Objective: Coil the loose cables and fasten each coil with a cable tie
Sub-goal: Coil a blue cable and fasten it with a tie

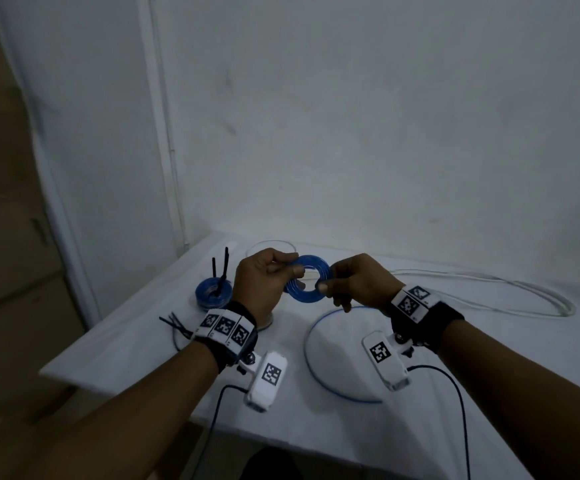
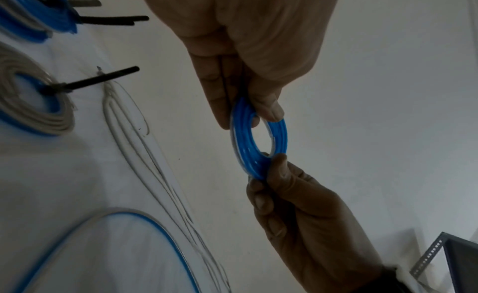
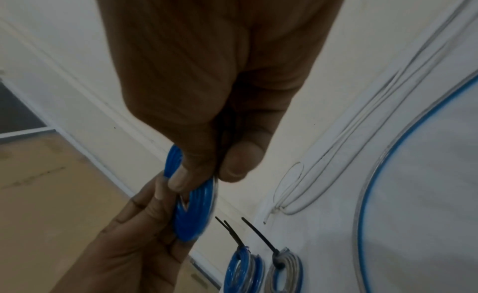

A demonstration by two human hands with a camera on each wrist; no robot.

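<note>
A small blue cable coil (image 1: pixel 307 295) hangs in the air above the white table (image 1: pixel 125 348), held between both hands. My left hand (image 1: pixel 286 270) pinches its left side with thumb and fingers; in the left wrist view the coil (image 2: pixel 244 146) stands edge-on below the left hand (image 2: pixel 248 113). My right hand (image 1: pixel 328 282) pinches the opposite side, and the right wrist view has the right hand (image 3: pixel 207 175) on the coil (image 3: pixel 194 215). The cable's loose tail (image 1: pixel 316 358) sweeps in a wide blue loop on the table below the right hand.
Two tied coils with black cable ties sticking up lie at the left: a blue one (image 1: pixel 212 292) and a white-and-blue one (image 3: pixel 287 273). Loose black ties (image 1: pixel 176 325) lie near the left wrist. A long white cable (image 1: pixel 489 289) sprawls at the right rear. A wall stands behind the table.
</note>
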